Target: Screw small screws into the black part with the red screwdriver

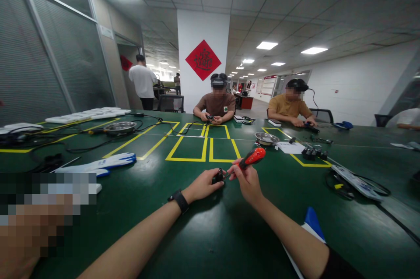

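In the middle of the green table, my left hand (204, 184) grips a small black cylindrical part (219, 174) between thumb and fingers, its narrower end pointing up. A black strap circles that wrist. My right hand (248, 181) is closed around a screwdriver (254, 156) with a red and black handle. The handle leans up to the right, while the thin shaft points left at the side of the black part. Whether its tip touches the part is too small to tell.
Metal bowls (266, 139) stand right and left, near cables. Several black parts (313, 153) and a power strip (357, 182) lie right. White-blue gloves (98, 163) lie left, near a pixelated arm. Two people (215, 104) work across the table, which bears yellow tape outlines.
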`<state>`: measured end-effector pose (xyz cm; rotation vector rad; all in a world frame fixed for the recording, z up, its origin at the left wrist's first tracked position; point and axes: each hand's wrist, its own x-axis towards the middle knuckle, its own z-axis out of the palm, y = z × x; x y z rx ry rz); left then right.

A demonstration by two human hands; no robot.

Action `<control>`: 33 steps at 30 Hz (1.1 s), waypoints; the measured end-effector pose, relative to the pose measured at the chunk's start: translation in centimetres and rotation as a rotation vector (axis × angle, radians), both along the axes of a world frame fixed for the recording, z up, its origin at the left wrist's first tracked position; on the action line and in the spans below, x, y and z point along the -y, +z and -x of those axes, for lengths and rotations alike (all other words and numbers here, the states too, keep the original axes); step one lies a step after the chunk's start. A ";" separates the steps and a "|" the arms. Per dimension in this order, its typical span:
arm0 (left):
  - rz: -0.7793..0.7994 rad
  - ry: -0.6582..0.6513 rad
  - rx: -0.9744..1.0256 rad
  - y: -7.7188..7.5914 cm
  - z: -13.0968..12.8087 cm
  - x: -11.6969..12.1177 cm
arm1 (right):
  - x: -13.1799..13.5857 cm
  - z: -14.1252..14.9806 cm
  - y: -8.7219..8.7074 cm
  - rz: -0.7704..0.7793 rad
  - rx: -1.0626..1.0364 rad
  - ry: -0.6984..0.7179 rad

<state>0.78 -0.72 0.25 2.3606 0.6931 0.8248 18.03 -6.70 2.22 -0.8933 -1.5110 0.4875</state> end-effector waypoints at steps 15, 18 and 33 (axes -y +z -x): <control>-0.005 0.006 -0.003 0.0 0.0 0.0 | 0.1 0.0 -0.2 -0.019 -0.005 -0.037; 0.028 -0.008 0.005 0.0 0.0 0.0 | 0.1 0.0 -0.2 -0.015 0.001 -0.026; 0.123 0.027 0.037 -0.4 -0.1 -0.1 | -0.3 0.4 0.8 0.038 -0.436 0.250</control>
